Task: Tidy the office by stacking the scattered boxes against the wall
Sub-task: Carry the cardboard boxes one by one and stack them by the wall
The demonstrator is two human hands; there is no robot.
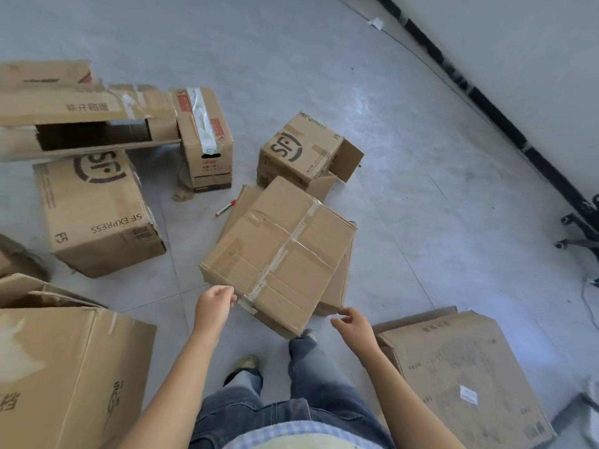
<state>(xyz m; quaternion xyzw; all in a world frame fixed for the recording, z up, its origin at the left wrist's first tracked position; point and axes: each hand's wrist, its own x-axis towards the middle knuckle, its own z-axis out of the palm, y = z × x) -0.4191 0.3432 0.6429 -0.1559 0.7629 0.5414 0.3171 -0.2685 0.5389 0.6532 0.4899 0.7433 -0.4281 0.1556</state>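
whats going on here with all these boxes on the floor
A person reaches down to the taped box in the middle of the floor. Their left hand is at its near edge with curled fingers; the right hand hovers open just beside it. The box lies tilted on another carton. The other boxes sit scattered around, none at the wall yet.

Bright, even daylight. A pale sheen lies on the floor (pixel 372 102) far beyond the right hand (pixel 353 322); soft shadow sits under the taped box (pixel 278 251) by the left hand (pixel 215 303). Edges bend; detail is slightly soft.
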